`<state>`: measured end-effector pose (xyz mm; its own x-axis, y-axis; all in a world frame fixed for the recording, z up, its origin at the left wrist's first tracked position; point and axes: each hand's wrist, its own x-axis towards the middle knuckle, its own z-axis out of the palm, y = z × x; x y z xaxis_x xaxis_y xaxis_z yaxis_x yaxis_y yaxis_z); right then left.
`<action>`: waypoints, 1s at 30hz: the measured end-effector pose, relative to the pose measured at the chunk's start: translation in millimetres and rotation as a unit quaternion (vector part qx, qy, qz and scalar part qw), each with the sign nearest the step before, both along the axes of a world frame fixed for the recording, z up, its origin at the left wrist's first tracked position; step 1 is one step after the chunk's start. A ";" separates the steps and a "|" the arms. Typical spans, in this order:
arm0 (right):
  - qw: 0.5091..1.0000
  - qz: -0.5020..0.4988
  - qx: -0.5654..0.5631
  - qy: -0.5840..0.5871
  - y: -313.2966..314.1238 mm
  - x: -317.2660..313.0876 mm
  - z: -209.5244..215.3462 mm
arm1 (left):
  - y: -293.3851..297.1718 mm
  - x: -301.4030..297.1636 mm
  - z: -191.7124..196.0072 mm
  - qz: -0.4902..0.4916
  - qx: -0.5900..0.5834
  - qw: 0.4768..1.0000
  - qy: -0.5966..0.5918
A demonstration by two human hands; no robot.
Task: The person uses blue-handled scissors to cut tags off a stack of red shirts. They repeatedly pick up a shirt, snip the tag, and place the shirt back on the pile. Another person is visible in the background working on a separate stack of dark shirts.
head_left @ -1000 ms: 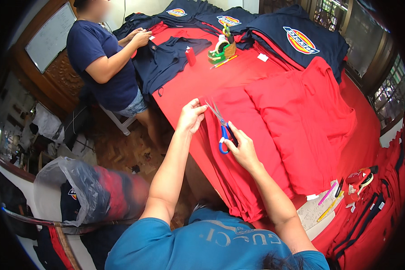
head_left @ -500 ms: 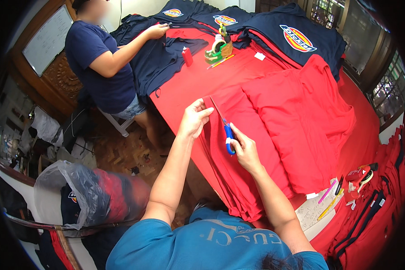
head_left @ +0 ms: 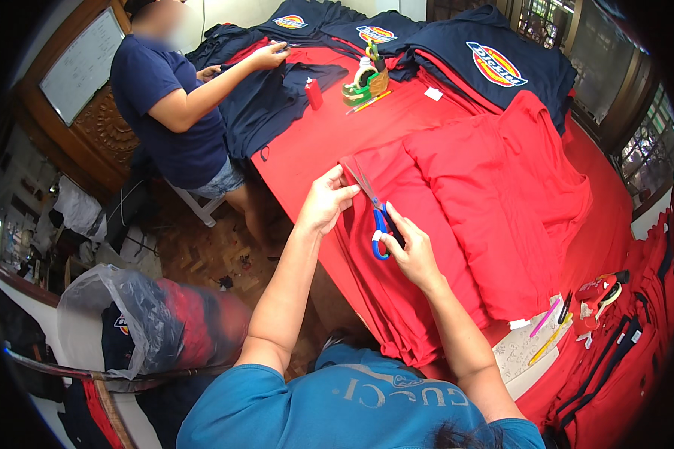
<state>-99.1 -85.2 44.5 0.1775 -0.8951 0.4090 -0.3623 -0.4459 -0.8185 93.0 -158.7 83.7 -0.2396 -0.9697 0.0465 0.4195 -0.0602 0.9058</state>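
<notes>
**Right hand grips spread scissors by red cloth**

Near the centre of the frame, the right hand is wrapped around the blue handles of the scissors, thumb and fingers in or against the loops. The blades stand a little apart and point toward the upper left, over the edge of the red cloth.

Just left of the blades, the left hand has its thumb and fingertips drawn close together at the corner of the cloth. Whether they pinch the cloth or a thread is too small to tell.

The red cloth lies in broad folds from the centre to the right of the frame, on a red-topped table.

At upper centre, a red bottle, a green tape dispenser and a brown holder stand on the table, with a yellow pencil lying in front. A white tag is to their right. Navy shirts with a round-edged emblem line the top of the frame.

At upper left, a co-worker in a dark blue top stands beside dark cloth, one hand raised with a small object.

At lower right, a pink pen and a yellow pen rest on paper. A clear bag of clothes fills the lower left.
</notes>
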 end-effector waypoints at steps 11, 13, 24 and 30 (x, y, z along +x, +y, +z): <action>1.000 -0.013 0.013 0.008 1.7 -3.8 9.3 | 7.6 -5.9 3.3 -0.001 -0.005 0.999 -0.039; 1.000 -0.012 0.012 0.001 2.3 -4.8 7.9 | 7.8 -5.1 3.4 -0.002 -0.012 0.999 -0.052; 0.916 0.158 0.272 -0.249 12.8 -19.8 21.2 | -10.3 13.8 -4.0 0.062 -0.078 0.969 -0.225; 0.901 0.178 0.346 -0.191 93.2 -62.2 39.2 | -42.9 78.0 -64.1 0.333 -0.101 0.774 -0.529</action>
<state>-161.4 8.0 83.7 0.4682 -0.8734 -0.1342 0.0697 0.1879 -0.9797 171.0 -201.7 19.6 0.3020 -0.8935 0.3322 -0.6869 0.0377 0.7258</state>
